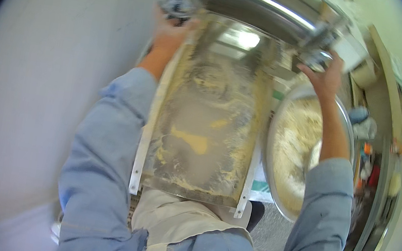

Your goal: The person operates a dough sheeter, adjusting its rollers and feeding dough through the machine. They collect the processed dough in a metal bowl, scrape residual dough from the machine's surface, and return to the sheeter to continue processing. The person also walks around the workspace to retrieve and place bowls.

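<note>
A dough roller machine with shiny steel rollers stands at the far end, and a flour-dusted metal tray slopes from it toward me. Yellowish dough smears or flour patches mark the tray's surface. My left hand grips a round metal adjusting knob at the rollers' left end. At the right end, my right hand has its thumb and fingers around a second shiny knob. Both hands are slightly blurred, and some fingers are hidden behind the knobs.
A large metal bowl of pale flour stands right of the tray, under my right forearm. A smooth pale wall runs along the left. Shelving and assorted items line the right. My cream apron is close to the tray's near edge.
</note>
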The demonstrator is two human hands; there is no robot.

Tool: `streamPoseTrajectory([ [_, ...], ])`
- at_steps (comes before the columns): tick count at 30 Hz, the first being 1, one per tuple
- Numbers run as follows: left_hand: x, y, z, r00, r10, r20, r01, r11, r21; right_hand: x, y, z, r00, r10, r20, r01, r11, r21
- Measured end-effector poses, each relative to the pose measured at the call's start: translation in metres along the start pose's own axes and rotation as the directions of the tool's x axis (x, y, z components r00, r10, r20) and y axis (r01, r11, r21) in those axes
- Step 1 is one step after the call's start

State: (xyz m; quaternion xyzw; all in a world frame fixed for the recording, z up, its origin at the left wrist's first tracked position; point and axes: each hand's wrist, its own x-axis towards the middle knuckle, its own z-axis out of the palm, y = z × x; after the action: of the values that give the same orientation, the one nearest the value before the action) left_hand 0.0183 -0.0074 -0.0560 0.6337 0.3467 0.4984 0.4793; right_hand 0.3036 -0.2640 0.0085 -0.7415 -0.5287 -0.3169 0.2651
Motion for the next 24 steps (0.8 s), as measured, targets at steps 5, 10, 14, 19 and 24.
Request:
streamPoseTrajectory([
  [5, 0.019, 0.01, 0.005, 0.985, 0.163, -0.056, -0.151, 0.972, 0.178, -0.007, 0.012, 0.007, 0.999, 0.042, -0.025, -0.043, 0.999, -0.026],
  [10, 0.028, 0.05, 0.017, 0.965, -0.258, -0.039, 0.24, 0.937, -0.255, -0.004, 0.004, 0.004, 0.995, 0.092, -0.032, -0.094, 0.994, -0.052],
  [14, 0.042, 0.062, 0.03, 0.902, -0.426, -0.076, 0.374, 0.856, -0.356, -0.005, 0.001, 0.007, 0.989, 0.111, -0.094, -0.118, 0.99, -0.072],
  [19, 0.063, 0.021, 0.03, 0.93, -0.356, -0.09, 0.291, 0.864, -0.411, -0.009, -0.006, 0.036, 0.912, 0.299, -0.282, -0.27, 0.953, 0.136],
  [24, 0.063, 0.007, 0.011, 0.764, 0.644, 0.024, -0.535, 0.613, 0.581, -0.002, -0.038, 0.071, 0.44, 0.894, -0.086, -0.308, 0.24, 0.92],
])
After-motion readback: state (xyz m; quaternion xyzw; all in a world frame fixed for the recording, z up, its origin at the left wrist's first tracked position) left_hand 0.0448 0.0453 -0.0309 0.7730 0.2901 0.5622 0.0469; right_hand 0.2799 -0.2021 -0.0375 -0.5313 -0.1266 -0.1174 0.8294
